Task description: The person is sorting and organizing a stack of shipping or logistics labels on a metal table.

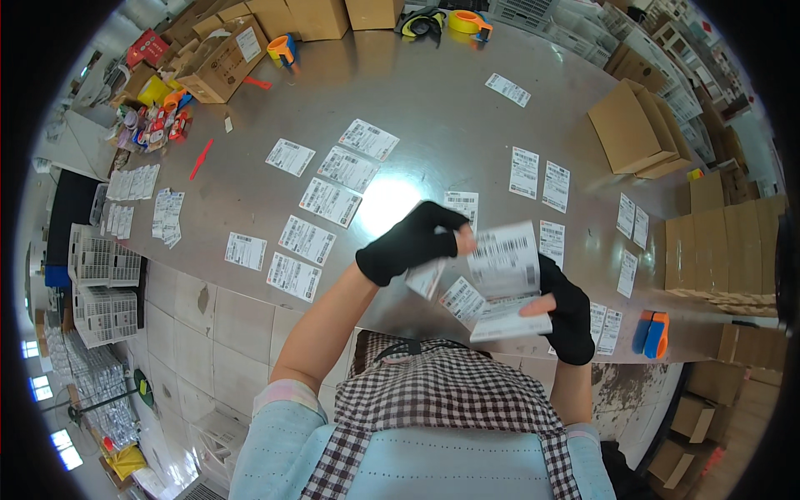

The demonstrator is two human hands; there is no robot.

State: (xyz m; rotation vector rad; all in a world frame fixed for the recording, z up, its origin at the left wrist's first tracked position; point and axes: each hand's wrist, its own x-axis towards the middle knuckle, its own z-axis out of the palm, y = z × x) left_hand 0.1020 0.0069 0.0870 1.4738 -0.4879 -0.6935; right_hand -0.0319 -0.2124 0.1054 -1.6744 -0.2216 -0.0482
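Note:
Both my hands wear black fingerless gloves and are over the near edge of the metal table. My right hand [572, 315] holds a stack of white printed shipping labels [505, 325], with the thumb lying on top. The fingertips of my left hand [408, 243] pinch the edge of a raised label [504, 257], standing tilted above that stack. Under my left palm more white labels [427, 278] show, partly hidden by the glove. A single label [463, 298] lies on the table between my hands. Another label [462, 204] lies just beyond my left hand, partly covered.
Loose labels lie in groups on the metal table [250, 192], such as one label [331, 202] at left and another [523, 172] at right. An orange-and-blue tape dispenser [651, 335] stands near right. Cardboard boxes [631, 129] stand right; a red strip [202, 159] lies left.

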